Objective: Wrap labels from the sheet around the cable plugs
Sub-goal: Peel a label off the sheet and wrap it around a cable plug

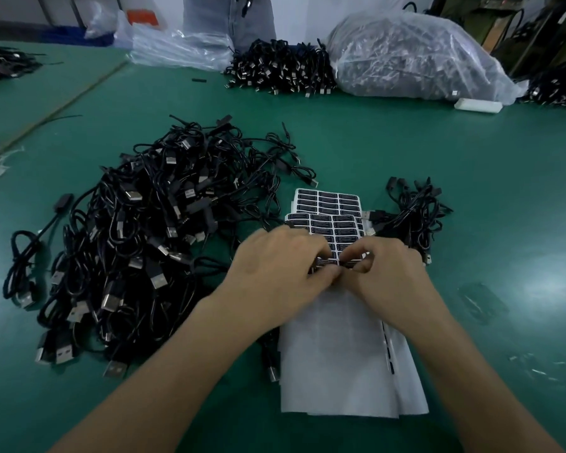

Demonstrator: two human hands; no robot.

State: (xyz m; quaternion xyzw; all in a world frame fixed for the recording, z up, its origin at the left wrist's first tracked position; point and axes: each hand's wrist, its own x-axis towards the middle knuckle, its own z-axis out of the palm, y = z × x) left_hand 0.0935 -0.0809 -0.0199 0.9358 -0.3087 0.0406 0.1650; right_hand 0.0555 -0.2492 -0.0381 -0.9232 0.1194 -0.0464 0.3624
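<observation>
Mostly hidden between left grip (275, 266) and right grip (389, 273), both pinching it: a small black printed label (323, 263); anything else held there impossible to make out. Held over the white sheet of black rectangular labels (337, 223), flat on the green worktop (471, 191) between a tangled heap of black USB cables (144, 240) and a smaller cable bundle (412, 217).
</observation>
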